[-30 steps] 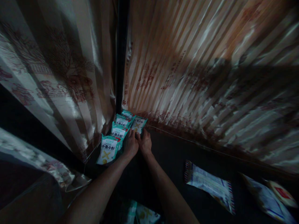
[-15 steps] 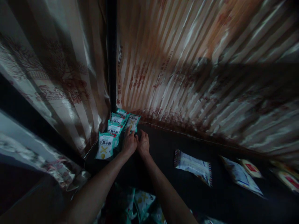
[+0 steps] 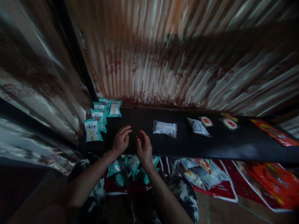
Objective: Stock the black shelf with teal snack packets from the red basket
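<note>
My left hand (image 3: 121, 140) is over the front part of the black shelf (image 3: 130, 115), fingers stretched and nothing held. Facing it is my right hand (image 3: 144, 148), fingers apart and slightly curled, also holding nothing. To the left, teal-and-white snack bags (image 3: 92, 130) overlap in a column running back to the corner. Beside the back of that column, a single teal snack bag (image 3: 114, 108) lies by the wall. Below my hands, more teal snack bags (image 3: 133, 164) fill a red bag with white edging; my forearms partly cover them.
A silvery-blue packet (image 3: 164, 128) lies right of my hands. Farther right are another packet (image 3: 197, 126), small round-looking packs (image 3: 230, 123) and an orange packet (image 3: 273, 131). Packets (image 3: 203, 172) and orange bags (image 3: 275, 183) sit lower down. Patterned curtain (image 3: 144, 62) lines the back.
Both hands have drawn back from the teal bag by the wall, which now lies free, and have moved apart. My view has swung right, showing more of the shelf and the bags below.
</note>
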### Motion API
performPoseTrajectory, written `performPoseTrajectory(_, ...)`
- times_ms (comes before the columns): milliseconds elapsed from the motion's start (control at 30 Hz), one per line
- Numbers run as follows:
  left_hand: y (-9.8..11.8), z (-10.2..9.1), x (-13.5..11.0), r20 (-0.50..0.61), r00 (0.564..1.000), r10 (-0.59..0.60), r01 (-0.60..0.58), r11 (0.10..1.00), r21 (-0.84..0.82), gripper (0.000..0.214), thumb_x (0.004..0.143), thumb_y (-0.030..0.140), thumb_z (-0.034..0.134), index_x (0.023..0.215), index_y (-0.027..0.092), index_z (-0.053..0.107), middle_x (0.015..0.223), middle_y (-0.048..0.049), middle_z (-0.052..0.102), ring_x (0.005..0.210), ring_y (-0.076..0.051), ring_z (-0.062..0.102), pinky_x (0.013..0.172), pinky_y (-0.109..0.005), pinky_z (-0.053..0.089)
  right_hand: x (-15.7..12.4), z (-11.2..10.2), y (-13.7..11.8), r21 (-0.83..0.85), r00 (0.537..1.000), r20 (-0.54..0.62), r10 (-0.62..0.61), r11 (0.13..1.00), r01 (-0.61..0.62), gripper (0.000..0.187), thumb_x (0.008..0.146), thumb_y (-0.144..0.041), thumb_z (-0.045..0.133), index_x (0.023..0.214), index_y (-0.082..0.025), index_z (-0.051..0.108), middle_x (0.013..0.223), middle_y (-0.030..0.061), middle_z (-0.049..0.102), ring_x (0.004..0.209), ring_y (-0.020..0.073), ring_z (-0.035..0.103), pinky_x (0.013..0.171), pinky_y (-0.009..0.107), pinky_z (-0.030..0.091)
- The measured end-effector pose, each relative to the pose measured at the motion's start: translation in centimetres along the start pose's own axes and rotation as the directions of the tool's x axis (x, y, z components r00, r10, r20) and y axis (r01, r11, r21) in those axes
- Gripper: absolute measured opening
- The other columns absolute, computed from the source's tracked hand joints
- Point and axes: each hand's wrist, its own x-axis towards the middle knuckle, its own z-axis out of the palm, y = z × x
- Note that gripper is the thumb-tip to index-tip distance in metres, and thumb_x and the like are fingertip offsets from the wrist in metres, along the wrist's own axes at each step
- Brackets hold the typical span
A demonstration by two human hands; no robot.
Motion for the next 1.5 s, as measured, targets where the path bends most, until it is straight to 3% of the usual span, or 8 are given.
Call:
performPoseTrajectory(167,4.6,-0.6,-6.7,0.091,0.979,-0.185,0.194,0.976,-0.102,0.03,0.086,0.01,0.037,0.096,0.019,0.063,0.107,-0.0066,0.066,0.103,-0.015,0.061,0.091,-0.033,0.051,-5.9,-3.0,1.6,0.034,0.99,-0.018,0.143,0.989,-0.142,0.034,0.088,-0.035,0.045,0.113,-0.017,0.057,0.102,0.0108,0.067,0.091,0.0199,0.065,0.083,0.036,0.051)
performPoseTrajectory(400,5.7,0.8,-16.8,0.377,0.824,-0.423,0.342,0.902,0.263,0.035,0.076,0.007,0.045,0.103,0.016,0.064,0.131,-0.012,0.053,0.128,-0.025,0.043,0.107,-0.044,0.037,-12.4,-1.9,6.3,-0.246,0.913,0.198,0.356,0.92,-0.305,0.033,0.083,-0.027,0.043,0.106,-0.014,0.064,0.103,0.0121,0.069,0.095,0.0225,0.065,0.086,0.035,0.049)
performPoseTrajectory(533,4.4,0.7,-18.7,0.363,0.764,-0.533,0.383,0.828,0.41,0.039,0.076,0.007,0.045,0.111,0.014,0.061,0.138,-0.0121,0.046,0.137,-0.026,0.029,0.113,-0.043,0.028,-14.0,-1.3,7.4,-0.381,0.844,0.323,0.429,0.875,-0.298,0.035,0.081,-0.019,0.045,0.111,-0.013,0.064,0.112,0.0122,0.066,0.106,0.0218,0.061,0.093,0.031,0.045)
performPoseTrajectory(700,2.5,0.5,-19.2,0.393,0.594,-0.702,0.505,0.706,0.497,0.048,0.077,0.009,0.046,0.124,0.009,0.052,0.139,-0.0159,0.044,0.132,-0.023,0.038,0.111,-0.035,0.029,-14.3,-0.8,8.0,-0.458,0.757,0.389,0.525,0.823,-0.335,0.037,0.082,-0.019,0.046,0.114,-0.011,0.063,0.115,0.0139,0.066,0.109,0.0226,0.06,0.095,0.03,0.043)
performPoseTrajectory(800,1.9,0.5,-20.0,0.429,0.541,-0.723,0.517,0.689,0.508,0.05,0.076,0.007,0.047,0.126,0.009,0.05,0.142,-0.0168,0.041,0.133,-0.023,0.037,0.111,-0.034,0.03,-14.3,-0.3,8.5,-0.454,0.737,0.412,0.535,0.822,-0.343,0.036,0.082,-0.019,0.046,0.112,-0.013,0.065,0.112,0.0117,0.068,0.106,0.0212,0.062,0.093,0.028,0.044)
performPoseTrajectory(1100,0.7,0.5,-21.7,0.379,0.618,-0.689,0.554,0.724,0.411,0.042,0.075,0.002,0.044,0.111,0.018,0.06,0.114,-0.0077,0.062,0.11,-0.018,0.055,0.099,-0.033,0.039,-14.5,0.5,9.3,-0.436,0.679,0.48,0.556,0.822,-0.365,0.037,0.081,-0.026,0.046,0.111,-0.015,0.066,0.106,0.0092,0.07,0.099,0.0201,0.065,0.085,0.025,0.047)
performPoseTrajectory(1333,0.9,0.3,-21.4,0.259,0.666,-0.7,0.609,0.71,0.355,0.029,0.078,0.004,0.044,0.087,0.02,0.066,0.094,-0.0029,0.065,0.096,-0.015,0.06,0.09,-0.029,0.042,-14.2,0.3,9.4,-0.371,0.711,0.5,0.495,0.864,-0.341,0.044,0.081,-0.038,0.04,0.101,-0.011,0.069,0.095,0.0129,0.073,0.089,0.0245,0.068,0.077,0.03,0.05)
performPoseTrajectory(1500,2.7,0.1,-19.3,0.241,0.675,-0.697,0.609,0.711,0.351,0.028,0.079,0.008,0.044,0.087,0.024,0.066,0.095,-0.002,0.065,0.094,-0.015,0.06,0.087,-0.027,0.042,-14.1,0.1,10.6,-0.06,0.744,0.472,0.473,0.859,-0.509,0.052,0.068,-0.061,0.055,0.092,-0.019,0.073,0.096,0.0107,0.073,0.094,0.0298,0.066,0.084,0.038,0.05)
